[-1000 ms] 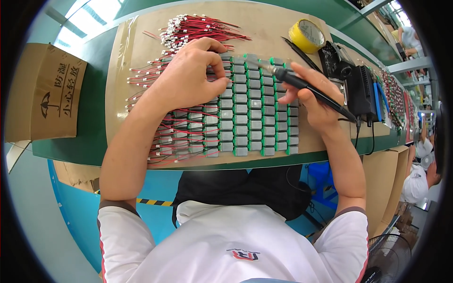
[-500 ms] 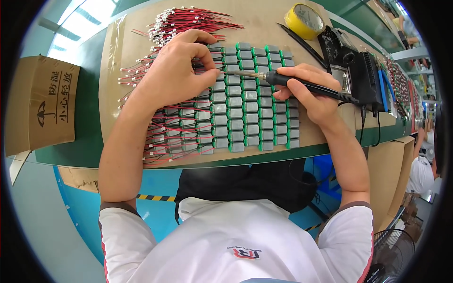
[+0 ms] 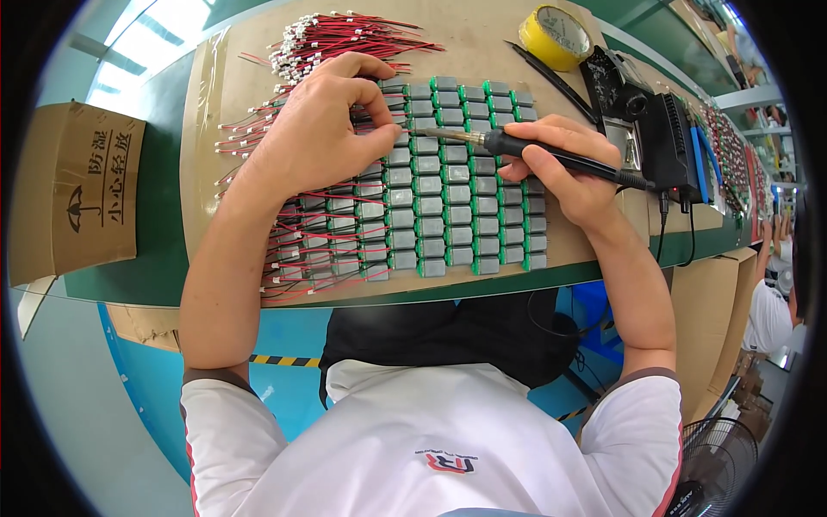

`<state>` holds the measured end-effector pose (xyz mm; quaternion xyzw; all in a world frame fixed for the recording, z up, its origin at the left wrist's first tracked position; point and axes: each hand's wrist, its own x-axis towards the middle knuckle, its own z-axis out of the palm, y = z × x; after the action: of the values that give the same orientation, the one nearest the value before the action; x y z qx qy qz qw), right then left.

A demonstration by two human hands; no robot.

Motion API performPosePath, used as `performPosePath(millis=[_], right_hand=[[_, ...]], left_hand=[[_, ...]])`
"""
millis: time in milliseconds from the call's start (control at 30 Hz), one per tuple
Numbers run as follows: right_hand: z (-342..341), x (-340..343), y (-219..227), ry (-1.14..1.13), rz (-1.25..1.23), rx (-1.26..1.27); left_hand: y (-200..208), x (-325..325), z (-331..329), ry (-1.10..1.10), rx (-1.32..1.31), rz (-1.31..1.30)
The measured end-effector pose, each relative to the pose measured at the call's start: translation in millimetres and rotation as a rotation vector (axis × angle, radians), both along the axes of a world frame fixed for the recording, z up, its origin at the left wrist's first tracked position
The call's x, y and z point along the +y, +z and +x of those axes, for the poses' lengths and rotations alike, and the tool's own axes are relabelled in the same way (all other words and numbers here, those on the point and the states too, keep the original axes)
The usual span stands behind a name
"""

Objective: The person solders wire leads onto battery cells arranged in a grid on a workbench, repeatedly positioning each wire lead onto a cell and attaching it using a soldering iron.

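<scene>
My left hand (image 3: pixel 323 129) reaches over the rows of small grey blocks with green edges (image 3: pixel 457 172), which look like battery cells. Its thumb and forefinger pinch together at the upper part of the rows, seemingly on a thin wire; the tiny end between them is hard to make out. My right hand (image 3: pixel 573 164) grips a black soldering iron (image 3: pixel 551 155) like a pen. The metal tip points left and lies just right of my left fingertips, over one block. Red and black wires (image 3: pixel 323 237) with white connectors run across the left columns of blocks.
Bundled red wires with white connectors (image 3: pixel 301 47) lie at the far left. A yellow tape roll (image 3: pixel 557 39), black tweezers (image 3: pixel 558 84) and a black soldering station (image 3: pixel 669 151) are at the right. A cardboard box (image 3: pixel 77 189) stands left; a fan (image 3: pixel 715 465) is low right.
The soldering iron's tip has shifted slightly left, closer to my left fingertips. My left hand has stayed nearly still, and the blocks lie as before.
</scene>
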<state>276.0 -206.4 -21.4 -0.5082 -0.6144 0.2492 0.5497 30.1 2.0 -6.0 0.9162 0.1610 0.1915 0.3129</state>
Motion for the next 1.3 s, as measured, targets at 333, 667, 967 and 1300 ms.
performPosePath(millis=[333,667,967,1300], right_hand=[[2.4,-0.4,0.5,0.008,0.007,-0.054],[5.4,7.9,4.3,-0.073,0.099,-0.001],[9.5,98.0,20.7,-0.105,0.207,-0.41],[12.2,163.1,-0.7,-0.031,0.194,-0.711]], left_hand=[[-0.9,-0.1,0.6,-0.003,0.002,-0.006],[0.3,0.3,1.7,0.002,0.009,-0.026],[-1.0,-0.9,1.1,-0.001,-0.021,0.049],[-3.2,-0.8,2.0,-0.005,-0.016,0.043]])
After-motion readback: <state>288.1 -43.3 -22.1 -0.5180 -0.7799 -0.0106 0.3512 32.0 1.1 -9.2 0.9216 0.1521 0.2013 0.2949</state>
